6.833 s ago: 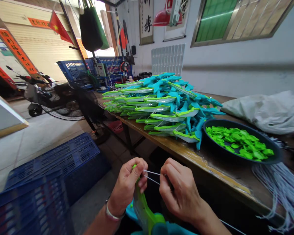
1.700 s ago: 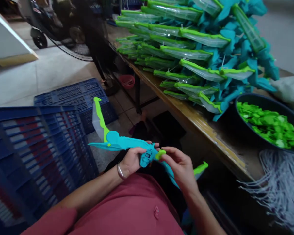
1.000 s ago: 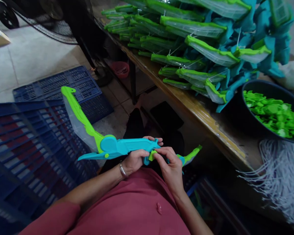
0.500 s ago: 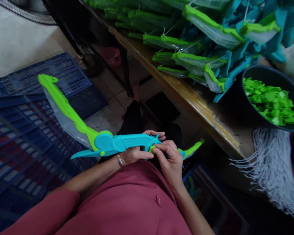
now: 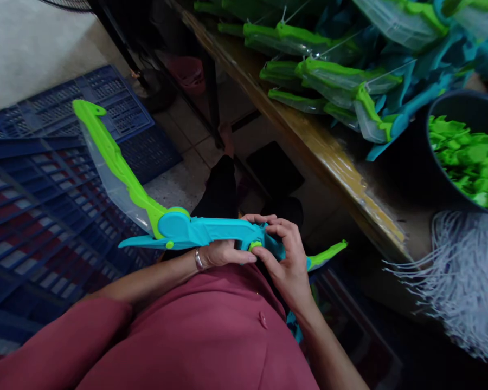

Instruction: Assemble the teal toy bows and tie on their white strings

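Note:
A toy bow (image 5: 211,230) with a blue middle and green limbs lies across the front of my body. Its left limb (image 5: 120,165), backed by clear plastic, angles up and away. My left hand (image 5: 223,253) is closed around the blue grip from below, with the thumb along the near side. At the grip's right end, my right hand (image 5: 288,257) is closed on the bow, its thumb against a small green plastic piece (image 5: 255,246) set in the blue body. The fingers of that hand curl over the far side, where their tips are partly hidden.
Several similar green and blue bows (image 5: 329,76) are piled on a wooden table (image 5: 333,162) at the upper right. A black bucket (image 5: 435,162) holds small green pieces (image 5: 472,157). White strings (image 5: 463,271) hang over the table's edge. Blue crates (image 5: 32,206) stand at left.
The view has shifted, so the table and bucket sit farther right and higher. My right fingers have lifted and arched over the bow's end, with the thumb still at the green piece.

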`<action>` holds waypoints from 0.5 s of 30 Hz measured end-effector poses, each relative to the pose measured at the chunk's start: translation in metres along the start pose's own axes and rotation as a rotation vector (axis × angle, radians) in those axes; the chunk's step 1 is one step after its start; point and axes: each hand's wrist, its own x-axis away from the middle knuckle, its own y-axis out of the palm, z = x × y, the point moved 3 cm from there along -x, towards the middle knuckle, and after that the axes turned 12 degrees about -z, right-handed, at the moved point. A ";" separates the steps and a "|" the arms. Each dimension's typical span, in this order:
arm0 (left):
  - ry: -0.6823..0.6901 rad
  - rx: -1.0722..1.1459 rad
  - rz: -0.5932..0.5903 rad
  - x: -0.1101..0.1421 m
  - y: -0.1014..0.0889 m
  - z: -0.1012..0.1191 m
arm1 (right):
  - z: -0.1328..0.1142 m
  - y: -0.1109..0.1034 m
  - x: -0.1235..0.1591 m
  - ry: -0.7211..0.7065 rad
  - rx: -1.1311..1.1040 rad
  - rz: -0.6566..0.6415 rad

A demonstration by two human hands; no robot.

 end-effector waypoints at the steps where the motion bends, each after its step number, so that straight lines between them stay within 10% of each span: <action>1: -0.010 0.021 0.015 -0.001 0.001 -0.001 | -0.001 0.001 0.001 -0.032 0.032 0.020; 15: -0.268 0.519 0.151 -0.003 0.016 -0.010 | 0.006 -0.014 0.010 -0.186 0.160 -0.175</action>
